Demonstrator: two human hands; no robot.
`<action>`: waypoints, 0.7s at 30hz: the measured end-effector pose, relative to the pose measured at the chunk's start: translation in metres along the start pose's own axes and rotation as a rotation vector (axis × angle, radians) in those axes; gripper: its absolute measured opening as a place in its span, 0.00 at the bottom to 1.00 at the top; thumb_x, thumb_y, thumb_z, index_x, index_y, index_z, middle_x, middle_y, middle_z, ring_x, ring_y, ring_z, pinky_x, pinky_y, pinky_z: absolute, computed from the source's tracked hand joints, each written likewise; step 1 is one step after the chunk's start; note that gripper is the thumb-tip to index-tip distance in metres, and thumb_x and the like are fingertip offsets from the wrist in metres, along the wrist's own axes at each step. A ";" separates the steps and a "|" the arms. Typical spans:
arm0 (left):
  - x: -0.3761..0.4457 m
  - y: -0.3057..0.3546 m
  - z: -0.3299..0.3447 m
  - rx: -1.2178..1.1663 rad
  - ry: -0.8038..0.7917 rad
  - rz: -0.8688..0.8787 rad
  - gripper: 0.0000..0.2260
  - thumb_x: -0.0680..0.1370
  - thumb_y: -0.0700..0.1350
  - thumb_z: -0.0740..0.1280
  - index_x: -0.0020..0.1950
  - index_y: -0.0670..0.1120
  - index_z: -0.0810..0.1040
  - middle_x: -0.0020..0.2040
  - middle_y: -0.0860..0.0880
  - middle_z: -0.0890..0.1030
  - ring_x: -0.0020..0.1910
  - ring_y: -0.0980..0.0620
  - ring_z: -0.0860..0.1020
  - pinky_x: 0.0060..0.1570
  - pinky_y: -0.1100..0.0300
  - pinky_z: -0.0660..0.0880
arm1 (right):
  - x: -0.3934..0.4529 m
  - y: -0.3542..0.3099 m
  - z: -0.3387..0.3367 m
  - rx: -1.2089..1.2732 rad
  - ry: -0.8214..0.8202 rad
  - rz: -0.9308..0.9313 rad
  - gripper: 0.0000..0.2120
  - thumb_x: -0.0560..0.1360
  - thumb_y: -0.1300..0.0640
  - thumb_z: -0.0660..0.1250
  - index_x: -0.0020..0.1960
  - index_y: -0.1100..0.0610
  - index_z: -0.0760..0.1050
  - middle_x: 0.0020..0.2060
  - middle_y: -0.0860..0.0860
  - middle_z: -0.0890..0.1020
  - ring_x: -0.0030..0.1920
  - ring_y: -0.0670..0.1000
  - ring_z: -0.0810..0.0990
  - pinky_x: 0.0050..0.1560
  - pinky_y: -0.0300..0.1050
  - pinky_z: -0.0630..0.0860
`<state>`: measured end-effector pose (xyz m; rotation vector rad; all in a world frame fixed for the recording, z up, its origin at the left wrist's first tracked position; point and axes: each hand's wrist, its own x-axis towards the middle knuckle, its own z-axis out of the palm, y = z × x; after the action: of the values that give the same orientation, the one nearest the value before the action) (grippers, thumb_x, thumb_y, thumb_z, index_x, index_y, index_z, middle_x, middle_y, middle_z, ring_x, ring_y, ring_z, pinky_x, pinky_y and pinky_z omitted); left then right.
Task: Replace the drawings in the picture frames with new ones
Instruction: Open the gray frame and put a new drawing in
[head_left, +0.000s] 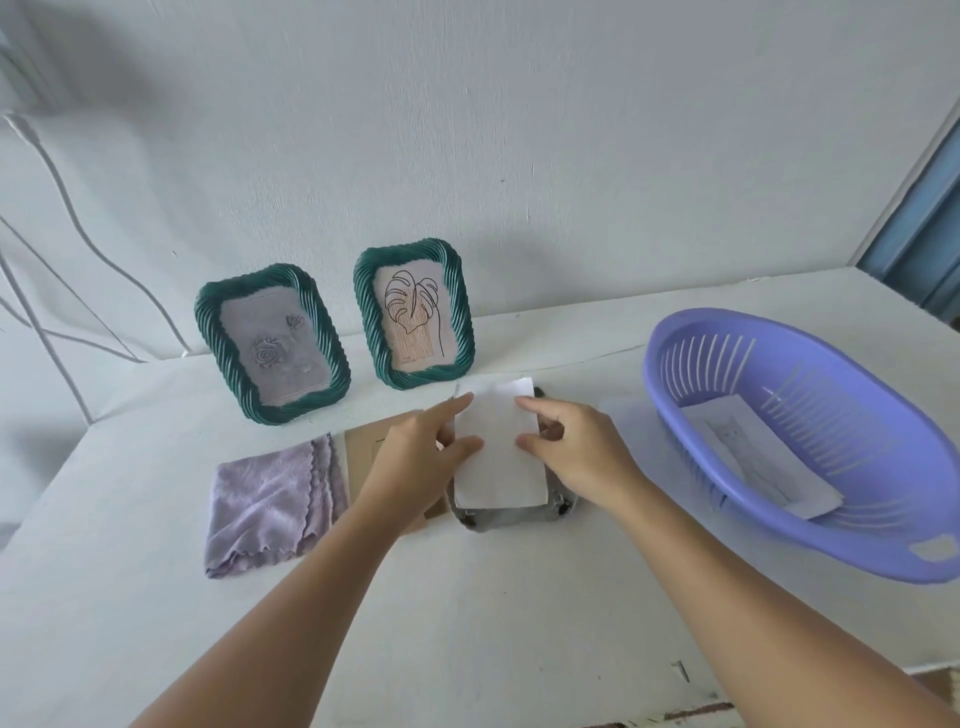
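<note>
While both forearms reach up from the bottom edge of the frame, the left hand (421, 457) and the right hand (576, 447) meet at the centre over a blank white sheet of paper (500, 447). Each hand pinches one long edge of the sheet between thumb and forefinger, left hand on the left edge, right hand on the right. The sheet lies on a face-down picture frame (506, 514), whose grey back shows under the paper's near edge. Partly hidden beneath the left hand is a flat brown cardboard panel (363, 452), and touching its left side is a folded lilac cloth (270, 504) on the white table (467, 623). At the right of the frame sits an oval purple plastic basket with slotted walls (727, 343), holding a white sheet with a faint drawing (753, 452). Farther back, left of centre, two dark green frames with twisted rope-like borders stand upright near the white wall (519, 130): the left green frame (208, 332) shows a grey rose picture, the right green frame (457, 306) a line drawing of a leaf. White cables (62, 208) hang at the upper left.
</note>
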<state>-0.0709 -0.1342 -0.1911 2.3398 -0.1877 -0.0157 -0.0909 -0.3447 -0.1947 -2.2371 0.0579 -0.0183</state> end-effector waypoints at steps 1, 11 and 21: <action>0.001 -0.001 0.001 0.003 -0.001 0.003 0.24 0.77 0.53 0.72 0.73 0.61 0.74 0.39 0.54 0.79 0.43 0.58 0.78 0.45 0.61 0.75 | 0.000 0.000 0.000 -0.007 0.003 -0.003 0.23 0.75 0.48 0.72 0.70 0.39 0.75 0.39 0.39 0.77 0.47 0.43 0.79 0.61 0.47 0.75; 0.006 0.004 0.007 0.049 -0.001 0.017 0.24 0.78 0.53 0.72 0.74 0.59 0.74 0.39 0.53 0.80 0.40 0.61 0.76 0.34 0.70 0.65 | 0.003 0.000 -0.007 -0.098 0.041 -0.002 0.22 0.77 0.48 0.70 0.70 0.39 0.75 0.44 0.43 0.82 0.50 0.46 0.78 0.65 0.51 0.71; 0.013 0.007 0.003 0.008 0.029 -0.006 0.23 0.78 0.53 0.72 0.73 0.57 0.74 0.41 0.52 0.81 0.43 0.56 0.79 0.45 0.59 0.75 | 0.009 -0.002 -0.007 -0.026 0.107 -0.021 0.18 0.78 0.47 0.69 0.67 0.38 0.77 0.37 0.47 0.75 0.42 0.39 0.76 0.59 0.49 0.69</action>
<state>-0.0590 -0.1429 -0.1876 2.3476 -0.1671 0.0160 -0.0822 -0.3496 -0.1888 -2.2610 0.0930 -0.1500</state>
